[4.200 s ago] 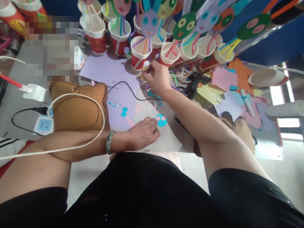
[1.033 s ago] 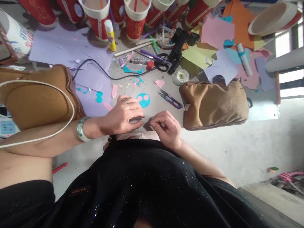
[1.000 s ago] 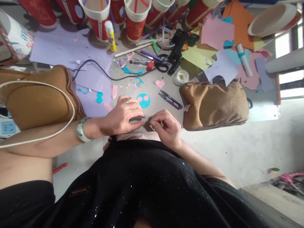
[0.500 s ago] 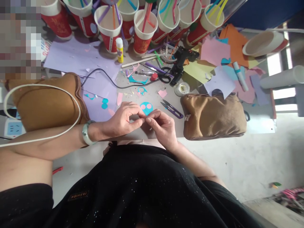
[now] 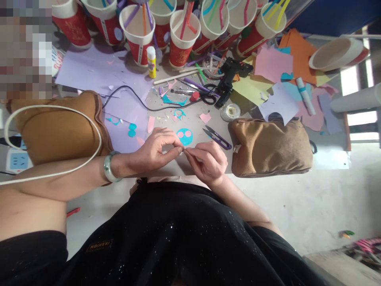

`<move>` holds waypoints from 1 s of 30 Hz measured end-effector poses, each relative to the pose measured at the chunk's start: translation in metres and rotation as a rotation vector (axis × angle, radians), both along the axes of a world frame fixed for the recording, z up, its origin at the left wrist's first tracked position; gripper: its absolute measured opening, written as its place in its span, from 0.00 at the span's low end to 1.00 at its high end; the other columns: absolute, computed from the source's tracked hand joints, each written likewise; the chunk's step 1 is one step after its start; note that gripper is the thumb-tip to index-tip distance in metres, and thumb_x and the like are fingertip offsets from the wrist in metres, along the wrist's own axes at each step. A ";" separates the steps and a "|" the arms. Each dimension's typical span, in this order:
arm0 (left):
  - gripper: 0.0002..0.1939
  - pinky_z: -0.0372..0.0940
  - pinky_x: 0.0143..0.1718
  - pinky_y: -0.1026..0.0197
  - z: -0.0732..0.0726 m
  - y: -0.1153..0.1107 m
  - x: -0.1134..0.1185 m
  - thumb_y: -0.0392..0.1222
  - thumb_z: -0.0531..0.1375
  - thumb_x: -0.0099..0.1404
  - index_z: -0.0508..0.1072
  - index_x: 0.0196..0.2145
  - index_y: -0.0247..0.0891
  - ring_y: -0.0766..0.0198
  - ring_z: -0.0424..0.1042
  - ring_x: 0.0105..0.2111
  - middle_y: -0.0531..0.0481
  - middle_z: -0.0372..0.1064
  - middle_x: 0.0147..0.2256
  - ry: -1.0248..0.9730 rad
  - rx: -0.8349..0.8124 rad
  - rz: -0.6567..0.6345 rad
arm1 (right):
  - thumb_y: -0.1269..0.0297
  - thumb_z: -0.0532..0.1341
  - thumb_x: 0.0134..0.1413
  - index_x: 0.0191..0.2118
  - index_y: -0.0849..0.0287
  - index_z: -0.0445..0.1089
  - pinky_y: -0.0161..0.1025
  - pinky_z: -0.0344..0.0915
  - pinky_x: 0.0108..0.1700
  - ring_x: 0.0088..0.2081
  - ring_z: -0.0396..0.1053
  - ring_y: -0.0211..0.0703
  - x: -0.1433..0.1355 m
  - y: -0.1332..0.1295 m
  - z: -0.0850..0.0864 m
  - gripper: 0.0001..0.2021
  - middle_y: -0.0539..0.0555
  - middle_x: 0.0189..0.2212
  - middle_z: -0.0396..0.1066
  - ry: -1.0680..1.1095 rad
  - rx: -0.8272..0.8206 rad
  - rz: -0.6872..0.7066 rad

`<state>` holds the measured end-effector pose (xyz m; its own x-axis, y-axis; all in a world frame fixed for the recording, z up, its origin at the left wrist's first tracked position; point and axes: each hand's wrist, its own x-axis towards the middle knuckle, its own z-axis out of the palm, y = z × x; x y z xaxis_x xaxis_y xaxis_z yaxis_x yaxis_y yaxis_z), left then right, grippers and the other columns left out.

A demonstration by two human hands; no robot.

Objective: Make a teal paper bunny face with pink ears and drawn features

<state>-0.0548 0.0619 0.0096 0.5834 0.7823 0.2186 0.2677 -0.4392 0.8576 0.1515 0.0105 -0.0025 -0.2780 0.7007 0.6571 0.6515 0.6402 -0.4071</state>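
Right hand (image 5: 210, 159) has turned slightly since the earlier frame; just nearside of the blue disc (image 5: 185, 140), it meets left hand (image 5: 159, 149), both pinched, contents unclear. Probably delicate handling; next needs steady fingertips.

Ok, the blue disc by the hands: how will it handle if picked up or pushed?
The blue disc looks like thin paper, so probably light and bendy. Lying flat, it would likely slide rather than tip. Its pink circles might shift; whether they're glued isn't visible.

Matt blue paper disc (image 5: 185, 140), glossy plastic glue stick (image 5: 151, 62), napped cloth pouch (image 5: 272, 147), smooth glossy bangle (image 5: 107, 169).
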 end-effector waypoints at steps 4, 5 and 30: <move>0.11 0.65 0.49 0.52 0.000 0.000 0.000 0.44 0.58 0.72 0.77 0.34 0.41 0.60 0.76 0.39 0.50 0.80 0.35 -0.003 -0.021 -0.017 | 0.67 0.64 0.65 0.51 0.49 0.75 0.41 0.65 0.35 0.33 0.70 0.40 0.005 0.000 -0.007 0.11 0.52 0.35 0.75 -0.101 0.044 0.011; 0.10 0.66 0.50 0.52 0.001 0.000 -0.001 0.43 0.58 0.72 0.77 0.34 0.41 0.59 0.77 0.39 0.50 0.80 0.35 -0.009 -0.028 -0.020 | 0.67 0.63 0.66 0.52 0.49 0.75 0.41 0.65 0.36 0.33 0.70 0.40 0.006 0.000 -0.009 0.12 0.52 0.36 0.75 -0.112 0.036 0.007; 0.11 0.65 0.46 0.54 -0.001 0.000 -0.001 0.43 0.59 0.72 0.76 0.32 0.40 0.62 0.74 0.36 0.51 0.78 0.32 -0.043 -0.046 0.036 | 0.65 0.65 0.61 0.35 0.57 0.75 0.36 0.64 0.29 0.27 0.65 0.34 -0.009 0.000 0.019 0.03 0.49 0.29 0.72 0.447 -0.647 -0.068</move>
<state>-0.0560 0.0622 0.0081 0.5452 0.8125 0.2065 0.2449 -0.3899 0.8877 0.1429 0.0102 0.0161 -0.0268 0.9880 0.1522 0.3669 0.1514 -0.9178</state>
